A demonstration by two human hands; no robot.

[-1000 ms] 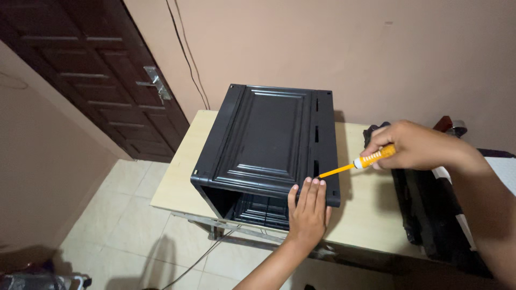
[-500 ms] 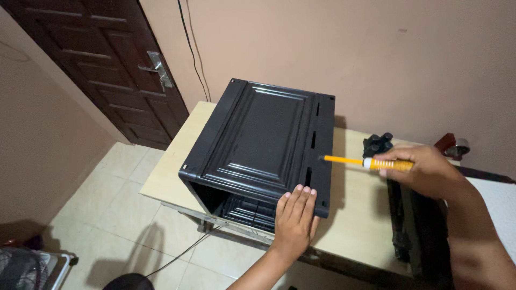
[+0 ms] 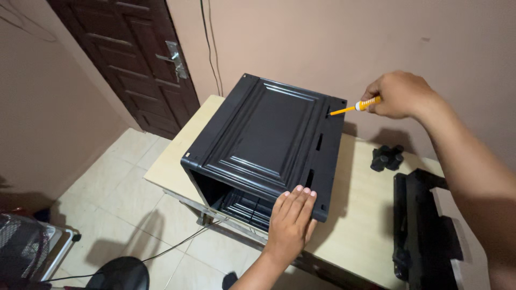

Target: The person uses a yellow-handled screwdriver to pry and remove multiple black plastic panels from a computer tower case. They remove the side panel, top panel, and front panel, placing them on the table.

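Note:
A black metal casing (image 3: 263, 139), box-shaped with an embossed top panel and an open front, stands on a pale wooden table (image 3: 365, 204). My left hand (image 3: 290, 223) lies flat on the casing's near right corner, fingers together. My right hand (image 3: 400, 95) grips an orange-and-white screwdriver (image 3: 355, 107). Its tip points at the far right corner of the casing, close to a slot in the top's right edge.
A black part (image 3: 424, 231) lies on the table at the right, with a small black piece (image 3: 388, 157) behind it. A dark brown door (image 3: 134, 59) is at the back left. A fan (image 3: 24, 249) and cables sit on the tiled floor.
My right hand has carried the screwdriver from the casing's right edge up to its far right corner. The view has shifted; my left hand has stayed on the near corner.

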